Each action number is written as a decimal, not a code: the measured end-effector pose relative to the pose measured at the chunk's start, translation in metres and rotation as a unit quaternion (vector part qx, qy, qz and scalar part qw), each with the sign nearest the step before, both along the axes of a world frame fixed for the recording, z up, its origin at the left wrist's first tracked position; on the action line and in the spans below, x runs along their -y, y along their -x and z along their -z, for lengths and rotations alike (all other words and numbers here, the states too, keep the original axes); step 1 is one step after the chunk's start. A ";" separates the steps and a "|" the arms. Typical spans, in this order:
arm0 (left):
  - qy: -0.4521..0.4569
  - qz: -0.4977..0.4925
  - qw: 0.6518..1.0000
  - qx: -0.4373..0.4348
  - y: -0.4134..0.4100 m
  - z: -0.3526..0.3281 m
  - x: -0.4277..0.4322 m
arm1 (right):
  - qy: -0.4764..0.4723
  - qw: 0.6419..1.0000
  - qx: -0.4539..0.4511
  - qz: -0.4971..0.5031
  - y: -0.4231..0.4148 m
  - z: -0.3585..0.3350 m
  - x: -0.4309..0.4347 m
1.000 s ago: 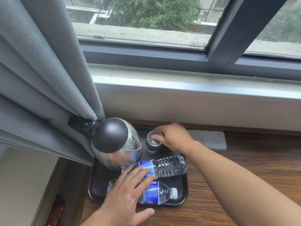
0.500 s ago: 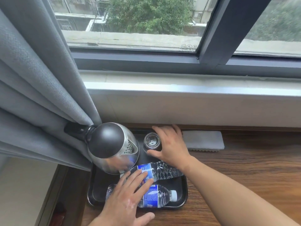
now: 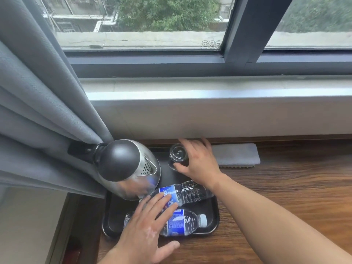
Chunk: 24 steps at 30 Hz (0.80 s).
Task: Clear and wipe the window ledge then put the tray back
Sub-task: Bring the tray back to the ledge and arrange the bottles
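Observation:
A black tray [image 3: 215,223] sits on the wooden desk below the pale window ledge [image 3: 209,86]. On it stand a steel kettle [image 3: 123,164] with a black lid and a small clear glass [image 3: 178,153], and two water bottles lie flat. My right hand [image 3: 200,164] grips the glass from its right side, fingers behind it and thumb in front. My left hand [image 3: 146,227] lies with spread, straight fingers across the far bottle [image 3: 192,192] and the near bottle [image 3: 187,221].
A folded grey cloth [image 3: 236,154] lies on the desk [image 3: 285,187] against the wall, just right of the tray. A grey curtain [image 3: 38,111] hangs at the left and touches the kettle's handle. The desk's left edge runs close beside the tray.
My right hand has closed further round the glass, with the thumb now on its near side. My left hand stays on the bottles.

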<state>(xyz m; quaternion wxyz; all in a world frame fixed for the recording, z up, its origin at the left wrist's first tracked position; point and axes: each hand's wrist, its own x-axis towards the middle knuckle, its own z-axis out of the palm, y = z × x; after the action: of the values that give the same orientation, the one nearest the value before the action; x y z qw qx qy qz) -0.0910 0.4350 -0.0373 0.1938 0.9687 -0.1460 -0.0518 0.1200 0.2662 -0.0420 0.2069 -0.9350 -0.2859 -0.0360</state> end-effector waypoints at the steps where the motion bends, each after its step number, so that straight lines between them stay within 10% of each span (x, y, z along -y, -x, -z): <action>1: 0.000 0.000 1.000 0.000 0.000 -0.001 0.000 | 0.001 1.000 -0.003 0.000 0.000 0.000 0.000; 16: -0.006 0.000 0.999 0.045 0.011 -0.011 -0.020 | -0.075 0.996 0.049 0.003 0.042 -0.034 0.058; 24: -0.073 -0.036 0.996 0.032 0.034 0.000 -0.046 | 0.149 0.986 -0.030 -0.070 0.098 -0.012 0.079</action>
<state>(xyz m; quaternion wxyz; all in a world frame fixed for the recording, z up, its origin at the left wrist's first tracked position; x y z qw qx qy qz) -0.1251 0.4807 -0.0368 0.1192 0.9861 -0.1131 -0.0243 0.0225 0.1867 -0.0303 0.0762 -0.9338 -0.3461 0.0497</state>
